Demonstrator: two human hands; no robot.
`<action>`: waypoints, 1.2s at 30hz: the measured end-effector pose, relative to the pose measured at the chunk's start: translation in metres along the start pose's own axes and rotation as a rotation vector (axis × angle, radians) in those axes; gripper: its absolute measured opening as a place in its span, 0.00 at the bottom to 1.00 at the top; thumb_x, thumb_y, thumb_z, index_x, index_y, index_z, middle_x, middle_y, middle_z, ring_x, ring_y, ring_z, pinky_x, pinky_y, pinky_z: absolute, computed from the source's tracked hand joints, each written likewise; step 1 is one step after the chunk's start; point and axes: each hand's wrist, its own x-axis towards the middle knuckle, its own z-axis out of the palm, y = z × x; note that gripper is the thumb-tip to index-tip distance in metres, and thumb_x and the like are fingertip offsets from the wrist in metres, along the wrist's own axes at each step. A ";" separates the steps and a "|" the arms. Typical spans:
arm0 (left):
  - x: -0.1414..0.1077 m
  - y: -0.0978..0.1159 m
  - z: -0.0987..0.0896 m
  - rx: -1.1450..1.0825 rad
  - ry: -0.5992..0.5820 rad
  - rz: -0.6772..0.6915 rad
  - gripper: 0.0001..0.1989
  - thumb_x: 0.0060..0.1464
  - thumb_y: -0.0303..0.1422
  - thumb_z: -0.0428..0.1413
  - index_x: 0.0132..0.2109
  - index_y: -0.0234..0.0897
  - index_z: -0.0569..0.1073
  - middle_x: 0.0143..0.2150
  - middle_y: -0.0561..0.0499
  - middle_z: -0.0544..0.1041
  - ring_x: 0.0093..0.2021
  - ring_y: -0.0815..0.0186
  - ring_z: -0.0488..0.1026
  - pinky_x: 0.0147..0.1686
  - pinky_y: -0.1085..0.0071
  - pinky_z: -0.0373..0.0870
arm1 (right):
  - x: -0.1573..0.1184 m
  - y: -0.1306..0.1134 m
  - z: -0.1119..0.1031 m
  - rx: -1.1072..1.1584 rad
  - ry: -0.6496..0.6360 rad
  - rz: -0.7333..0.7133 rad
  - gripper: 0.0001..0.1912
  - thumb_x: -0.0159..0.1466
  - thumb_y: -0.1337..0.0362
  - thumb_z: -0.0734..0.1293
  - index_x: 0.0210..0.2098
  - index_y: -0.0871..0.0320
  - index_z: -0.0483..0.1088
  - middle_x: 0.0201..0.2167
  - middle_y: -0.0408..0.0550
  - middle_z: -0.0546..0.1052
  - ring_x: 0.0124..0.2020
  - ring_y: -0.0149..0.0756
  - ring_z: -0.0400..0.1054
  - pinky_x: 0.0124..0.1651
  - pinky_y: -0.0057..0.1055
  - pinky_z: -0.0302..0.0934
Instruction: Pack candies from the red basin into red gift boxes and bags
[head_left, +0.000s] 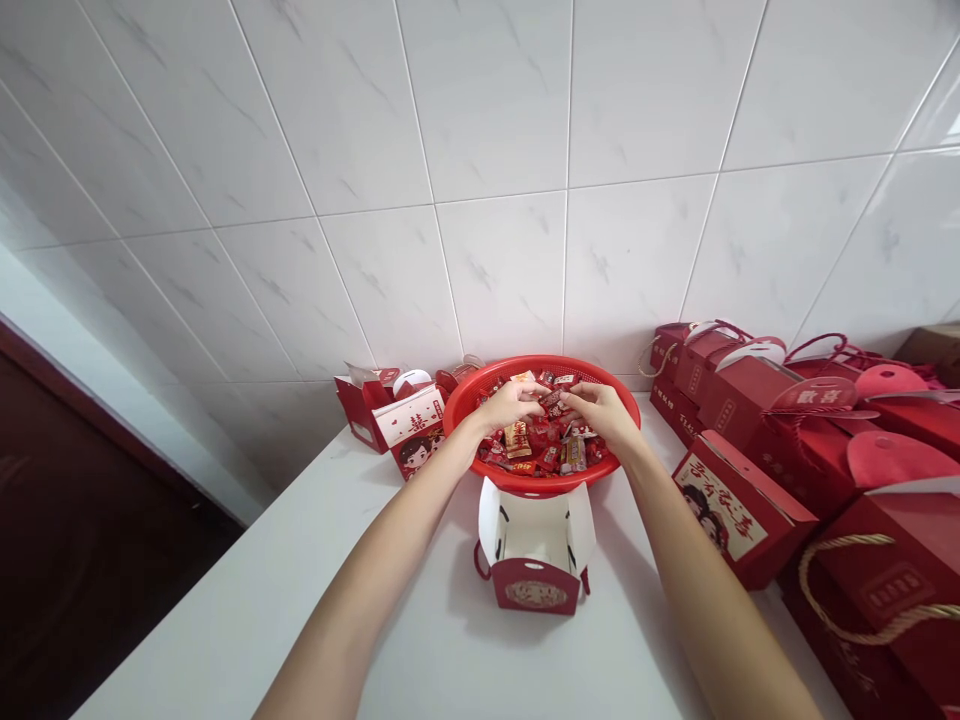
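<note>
A red oval plastic basket (454,420) holds many wrapped candies (517,438), mostly red with some gold ones. My left hand (512,403) reaches over its left side, fingers stretched and thumb apart, close above the candies. From the right, my right hand (600,408) comes in with curved fingers, thumb and index a little apart. Small red wrappers lie between the two sets of fingertips; I see none clearly gripped. In front of the basket, between my forearms, an open red gift box (536,588) shows a bare white inside, its white flaps spread.
Several red gift boxes with rope handles (780,420) are piled along the right, one tilted box (739,510) nearest the basket. Left of the basket stand more boxes, including a white-and-red printed one (412,430). A tiled wall (502,270) rises behind the white table (315,560).
</note>
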 end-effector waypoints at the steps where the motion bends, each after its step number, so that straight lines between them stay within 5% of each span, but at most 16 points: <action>1: 0.000 0.000 0.000 -0.014 -0.007 0.002 0.24 0.48 0.21 0.59 0.54 0.33 0.77 0.35 0.51 0.77 0.34 0.67 0.74 0.39 0.68 0.72 | 0.000 0.000 0.000 0.018 0.022 0.006 0.09 0.58 0.60 0.71 0.30 0.59 0.70 0.32 0.46 0.78 0.26 0.33 0.74 0.27 0.25 0.64; 7: -0.002 0.000 0.000 -0.003 0.030 0.069 0.26 0.46 0.23 0.64 0.55 0.29 0.76 0.44 0.44 0.78 0.40 0.62 0.75 0.43 0.63 0.73 | -0.003 -0.004 -0.001 0.165 0.079 0.048 0.08 0.61 0.64 0.69 0.31 0.58 0.65 0.32 0.46 0.76 0.23 0.31 0.75 0.27 0.25 0.68; 12: -0.002 0.002 0.000 0.048 -0.001 0.084 0.25 0.46 0.23 0.62 0.54 0.28 0.75 0.36 0.48 0.77 0.36 0.63 0.75 0.40 0.65 0.73 | -0.006 -0.008 -0.002 0.324 0.105 0.054 0.09 0.58 0.68 0.71 0.30 0.58 0.65 0.27 0.45 0.76 0.27 0.35 0.77 0.34 0.28 0.73; 18: -0.002 0.002 0.001 0.442 -0.051 0.083 0.12 0.49 0.24 0.53 0.39 0.32 0.80 0.33 0.51 0.80 0.35 0.64 0.76 0.39 0.71 0.72 | -0.002 -0.003 -0.005 0.377 0.083 -0.022 0.18 0.51 0.53 0.78 0.27 0.59 0.71 0.32 0.49 0.80 0.34 0.38 0.77 0.39 0.32 0.75; 21: -0.002 0.001 0.003 0.596 -0.122 0.075 0.12 0.52 0.27 0.53 0.35 0.34 0.81 0.32 0.51 0.82 0.36 0.63 0.77 0.41 0.71 0.73 | 0.001 0.003 -0.006 0.376 0.126 -0.056 0.20 0.44 0.54 0.80 0.22 0.58 0.70 0.30 0.49 0.79 0.32 0.37 0.75 0.38 0.32 0.74; 26: -0.001 0.001 0.009 0.743 -0.017 0.173 0.19 0.49 0.20 0.53 0.44 0.36 0.82 0.44 0.49 0.84 0.48 0.60 0.79 0.53 0.69 0.72 | 0.006 0.008 -0.008 0.365 0.239 -0.073 0.20 0.38 0.64 0.79 0.31 0.57 0.74 0.31 0.46 0.79 0.35 0.37 0.74 0.37 0.32 0.69; 31: 0.002 -0.001 0.010 0.872 0.107 0.131 0.26 0.48 0.22 0.59 0.56 0.37 0.76 0.57 0.44 0.77 0.59 0.54 0.73 0.60 0.62 0.68 | 0.005 0.004 -0.007 0.356 0.264 -0.032 0.20 0.37 0.65 0.78 0.31 0.58 0.77 0.31 0.47 0.80 0.35 0.38 0.73 0.38 0.32 0.66; 36: 0.002 -0.002 0.007 0.923 0.070 -0.029 0.21 0.45 0.29 0.65 0.49 0.37 0.78 0.46 0.44 0.81 0.52 0.50 0.76 0.52 0.62 0.71 | 0.003 0.000 -0.005 0.398 0.251 -0.028 0.16 0.35 0.65 0.79 0.24 0.58 0.74 0.25 0.43 0.77 0.29 0.33 0.70 0.35 0.30 0.64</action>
